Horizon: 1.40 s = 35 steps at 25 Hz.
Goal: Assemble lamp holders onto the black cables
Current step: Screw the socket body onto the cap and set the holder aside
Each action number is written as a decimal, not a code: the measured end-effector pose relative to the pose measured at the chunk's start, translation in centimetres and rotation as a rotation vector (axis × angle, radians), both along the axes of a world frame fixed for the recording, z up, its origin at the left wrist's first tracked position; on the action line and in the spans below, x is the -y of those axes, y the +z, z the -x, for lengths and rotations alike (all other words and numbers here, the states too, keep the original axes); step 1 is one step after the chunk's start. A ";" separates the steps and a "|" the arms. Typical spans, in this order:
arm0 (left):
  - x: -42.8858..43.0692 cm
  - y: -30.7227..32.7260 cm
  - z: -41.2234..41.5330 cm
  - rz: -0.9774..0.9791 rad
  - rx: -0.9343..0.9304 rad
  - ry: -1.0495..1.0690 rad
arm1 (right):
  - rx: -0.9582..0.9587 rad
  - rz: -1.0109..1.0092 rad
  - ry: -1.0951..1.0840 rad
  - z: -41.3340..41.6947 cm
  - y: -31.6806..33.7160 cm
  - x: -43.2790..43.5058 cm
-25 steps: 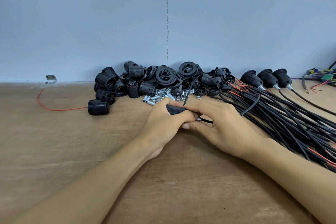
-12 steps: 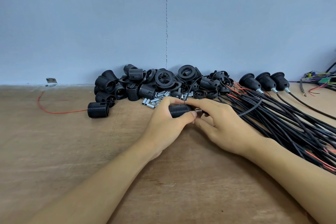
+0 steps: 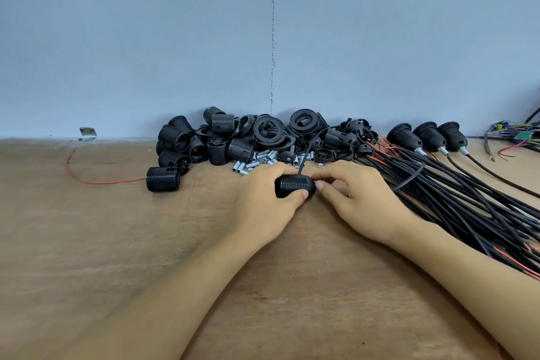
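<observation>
Two hands meet; left hand (image 3: pixel 263 203) fingers grip lamp holder (image 3: pixel 293 185); right hand (image 3: pixel 363 200) fingers pinch its end.

We are seeing soft, even light coming from above, so the left hand (image 3: pixel 263 204) and right hand (image 3: pixel 362 202) are casting only faint, blurred shadows on the counter (image 3: pixel 87 242), and the wall (image 3: pixel 146 38) is taking a flat, matte tone. The wide lens is stretching the forearms toward the lower corners. The ribbed lamp holder (image 3: pixel 292 185) and black cable (image 3: pixel 302 159) in the grip are reading crisp, while the coloured wires (image 3: pixel 514 134) at far right are going soft.
</observation>
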<state>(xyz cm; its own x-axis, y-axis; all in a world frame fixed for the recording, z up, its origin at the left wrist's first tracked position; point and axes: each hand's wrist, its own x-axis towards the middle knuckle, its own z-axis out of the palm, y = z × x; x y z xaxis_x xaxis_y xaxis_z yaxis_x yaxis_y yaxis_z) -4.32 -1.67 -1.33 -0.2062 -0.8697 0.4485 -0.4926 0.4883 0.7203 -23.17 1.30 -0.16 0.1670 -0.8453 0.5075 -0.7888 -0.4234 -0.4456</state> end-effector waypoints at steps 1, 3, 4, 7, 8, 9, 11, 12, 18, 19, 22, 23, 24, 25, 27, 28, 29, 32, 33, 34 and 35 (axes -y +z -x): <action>0.1 0.0 0.2 0.011 0.006 0.003 | 0.030 0.022 -0.036 -0.3 0.1 0.1; 0.0 -0.1 0.4 0.016 0.002 -0.018 | 0.093 0.046 -0.111 -1.0 0.3 0.3; -0.2 -0.1 0.5 0.019 0.007 -0.028 | 0.101 0.056 -0.137 -1.3 0.6 0.4; -0.4 -0.1 0.7 0.023 0.064 -0.035 | 0.062 0.084 -0.166 -2.6 1.9 1.7; -0.3 -0.1 0.7 0.005 0.075 -0.033 | 0.048 0.071 -0.173 -3.0 2.6 2.6; -0.2 -0.1 0.6 -0.026 0.075 -0.030 | 0.038 0.039 -0.185 -3.6 3.2 3.7; 0.2 -0.2 0.4 -0.099 0.051 -0.040 | -0.010 -0.037 -0.214 -5.3 4.0 6.0; 0.5 -0.2 0.2 -0.127 0.025 -0.057 | -0.061 -0.064 -0.228 -6.2 4.1 7.1; 1.0 -0.3 -0.3 -0.200 -0.103 -0.064 | -0.135 -0.127 -0.313 -8.3 3.8 10.6; 1.0 -0.2 -0.3 -0.194 -0.095 -0.064 | -0.099 -0.115 -0.322 -8.2 3.8 10.7; 0.7 -0.1 -0.5 -0.193 -0.071 -0.068 | 0.024 -0.067 -0.337 -7.9 3.7 10.4; 0.6 0.0 -0.5 -0.188 -0.058 -0.072 | 0.057 -0.054 -0.342 -7.7 3.7 10.3; 0.5 0.0 -0.5 -0.175 -0.041 -0.082 | 0.087 -0.042 -0.346 -7.5 3.8 10.2; 0.3 0.0 -0.5 -0.158 -0.021 -0.095 | 0.116 -0.029 -0.350 -7.3 3.8 10.0; 0.0 0.0 -0.5 -0.133 -0.001 -0.133 | 0.167 0.008 -0.353 -6.8 4.1 9.3; -0.2 0.0 -0.5 -0.132 0.000 -0.158 | 0.192 0.033 -0.345 -6.5 4.4 8.8; -0.2 0.0 -0.6 -0.140 -0.006 -0.183 | 0.222 0.056 -0.326 -6.3 4.6 8.2; -0.1 0.1 -0.8 -0.229 -0.131 -0.241 | 0.329 0.066 -0.217 -5.4 4.7 5.4; 0.0 0.2 -0.8 -0.277 -0.201 -0.249 | 0.359 0.033 -0.185 -5.0 4.4 4.4; 0.1 0.2 -0.8 -0.320 -0.262 -0.253 | 0.379 -0.024 -0.164 -4.5 4.1 3.4; 0.2 0.3 -0.7 -0.352 -0.301 -0.252 | 0.391 -0.095 -0.157 -3.9 3.7 2.6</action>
